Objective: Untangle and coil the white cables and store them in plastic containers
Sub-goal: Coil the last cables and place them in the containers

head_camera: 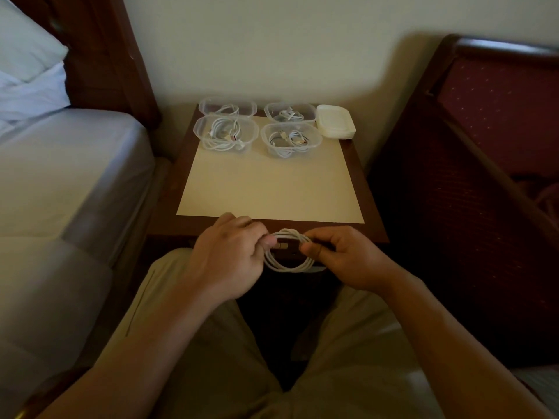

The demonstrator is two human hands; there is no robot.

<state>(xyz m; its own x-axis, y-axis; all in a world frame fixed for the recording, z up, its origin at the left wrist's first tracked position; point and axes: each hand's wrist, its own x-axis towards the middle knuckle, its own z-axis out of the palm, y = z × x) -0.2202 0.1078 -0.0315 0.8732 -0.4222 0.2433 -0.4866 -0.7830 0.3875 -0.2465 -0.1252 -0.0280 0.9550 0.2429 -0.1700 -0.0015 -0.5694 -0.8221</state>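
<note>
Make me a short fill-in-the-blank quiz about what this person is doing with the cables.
1. Both the left hand and the right hand hold a coiled white ____.
2. The number of clear plastic containers on the table is ____.
3. Every container already has ____ inside it.
4. The stack of lids sits to the ____ of the containers.

Missing words: cable; four; cables; right

A bedroom, likely a hotel room. To the left of the left hand (225, 255) stands a bed (60, 182) with a white pillow (25, 46) against a dark wooden headboard (102, 55). Ahead of both hands is a wooden nightstand (372, 207) set against a plain wall (272, 40). Beyond the right hand (348, 258) stands a dark red upholstered chair (499, 116).
</note>
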